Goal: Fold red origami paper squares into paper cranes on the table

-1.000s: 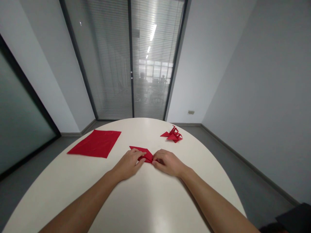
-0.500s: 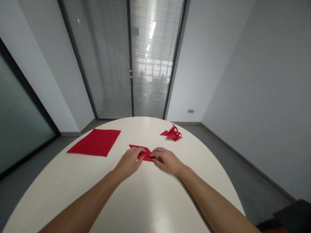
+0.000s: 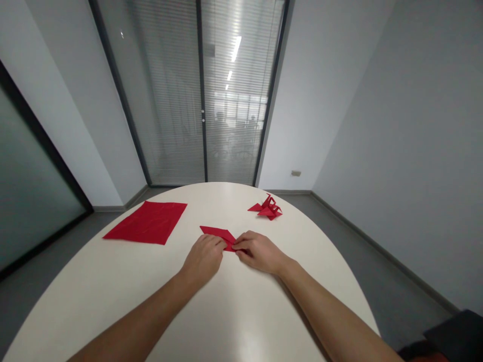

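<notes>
A small folded red paper (image 3: pixel 217 233) lies on the round white table (image 3: pixel 234 311), just beyond my hands. My left hand (image 3: pixel 203 258) rests with curled fingers on the near left part of the paper. My right hand (image 3: pixel 258 251) pinches the paper's near right tip between thumb and fingers. Both hands meet at the near corner of the piece, and that corner is hidden under the fingers.
A flat red square sheet (image 3: pixel 146 228) lies on the table at the left. A finished red folded paper figure (image 3: pixel 267 208) sits at the far right. Behind the table are glass doors with blinds (image 3: pixel 199 100) and grey walls.
My left hand has slid back toward me off the paper's middle, baring more of its far part. My right hand has closed in on the near tip.
</notes>
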Demonstrator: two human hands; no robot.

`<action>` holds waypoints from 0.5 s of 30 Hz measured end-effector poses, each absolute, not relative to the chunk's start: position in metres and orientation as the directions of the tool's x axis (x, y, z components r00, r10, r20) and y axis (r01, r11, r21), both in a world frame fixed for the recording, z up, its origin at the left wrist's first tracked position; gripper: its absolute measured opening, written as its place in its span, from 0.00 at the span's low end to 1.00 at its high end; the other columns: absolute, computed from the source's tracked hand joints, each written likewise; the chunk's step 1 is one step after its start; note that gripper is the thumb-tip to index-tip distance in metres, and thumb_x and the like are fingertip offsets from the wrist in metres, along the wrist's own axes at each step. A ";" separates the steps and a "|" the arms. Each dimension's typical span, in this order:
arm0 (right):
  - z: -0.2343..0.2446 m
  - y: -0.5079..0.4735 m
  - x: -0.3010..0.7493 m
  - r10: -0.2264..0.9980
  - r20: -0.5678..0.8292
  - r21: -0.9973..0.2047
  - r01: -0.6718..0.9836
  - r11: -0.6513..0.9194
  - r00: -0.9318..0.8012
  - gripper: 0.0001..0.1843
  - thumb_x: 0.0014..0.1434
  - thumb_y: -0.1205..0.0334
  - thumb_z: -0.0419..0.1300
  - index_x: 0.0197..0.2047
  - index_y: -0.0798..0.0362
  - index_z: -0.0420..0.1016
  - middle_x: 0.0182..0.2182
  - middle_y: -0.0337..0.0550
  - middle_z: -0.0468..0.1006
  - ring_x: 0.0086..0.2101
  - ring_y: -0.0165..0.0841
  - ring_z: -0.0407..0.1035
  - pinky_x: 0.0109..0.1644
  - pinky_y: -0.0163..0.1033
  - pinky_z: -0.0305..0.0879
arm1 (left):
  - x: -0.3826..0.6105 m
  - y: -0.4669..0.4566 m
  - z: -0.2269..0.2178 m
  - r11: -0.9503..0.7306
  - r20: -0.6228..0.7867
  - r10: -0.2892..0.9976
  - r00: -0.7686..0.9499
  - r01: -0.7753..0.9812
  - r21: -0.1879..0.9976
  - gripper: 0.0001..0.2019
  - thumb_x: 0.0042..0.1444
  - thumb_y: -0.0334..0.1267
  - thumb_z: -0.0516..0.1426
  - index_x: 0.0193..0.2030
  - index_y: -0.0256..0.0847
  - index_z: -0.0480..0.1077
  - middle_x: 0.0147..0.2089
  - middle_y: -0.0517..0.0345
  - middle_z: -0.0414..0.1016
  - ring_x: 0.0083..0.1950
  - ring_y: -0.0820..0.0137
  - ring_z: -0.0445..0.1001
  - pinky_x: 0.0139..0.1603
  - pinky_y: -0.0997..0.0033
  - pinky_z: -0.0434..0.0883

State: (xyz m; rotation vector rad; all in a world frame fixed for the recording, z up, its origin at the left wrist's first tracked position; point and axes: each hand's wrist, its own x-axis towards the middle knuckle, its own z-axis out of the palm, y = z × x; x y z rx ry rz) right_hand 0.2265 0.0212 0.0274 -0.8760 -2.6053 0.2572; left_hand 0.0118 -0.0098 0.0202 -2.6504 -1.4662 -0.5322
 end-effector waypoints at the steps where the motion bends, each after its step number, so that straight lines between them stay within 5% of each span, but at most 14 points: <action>1: 0.028 0.021 0.227 0.611 0.296 -0.282 0.544 0.791 -0.735 0.15 0.65 0.65 0.56 0.50 0.50 0.81 0.47 0.46 0.81 0.47 0.37 0.72 0.54 0.41 0.67 | 0.015 -0.014 0.022 -0.527 0.318 0.820 0.476 0.845 0.096 0.16 0.58 0.24 0.51 0.45 0.39 0.77 0.46 0.48 0.81 0.49 0.58 0.77 0.54 0.53 0.70; 9: 0.032 0.019 0.224 0.597 0.293 -0.234 0.549 0.802 -0.747 0.15 0.65 0.65 0.56 0.51 0.54 0.79 0.47 0.50 0.80 0.49 0.40 0.70 0.56 0.45 0.65 | 0.031 -0.027 0.010 -0.370 0.285 0.900 0.331 0.924 0.094 0.21 0.65 0.35 0.47 0.61 0.28 0.69 0.65 0.35 0.69 0.66 0.51 0.67 0.65 0.46 0.63; 15: 0.037 0.015 0.221 0.592 0.279 -0.218 0.551 0.806 -0.756 0.14 0.64 0.63 0.57 0.50 0.56 0.78 0.46 0.52 0.79 0.49 0.41 0.70 0.55 0.45 0.65 | 0.026 -0.020 -0.002 -0.258 0.324 0.921 0.217 0.962 0.090 0.23 0.66 0.41 0.47 0.62 0.30 0.67 0.67 0.35 0.67 0.70 0.47 0.62 0.67 0.42 0.58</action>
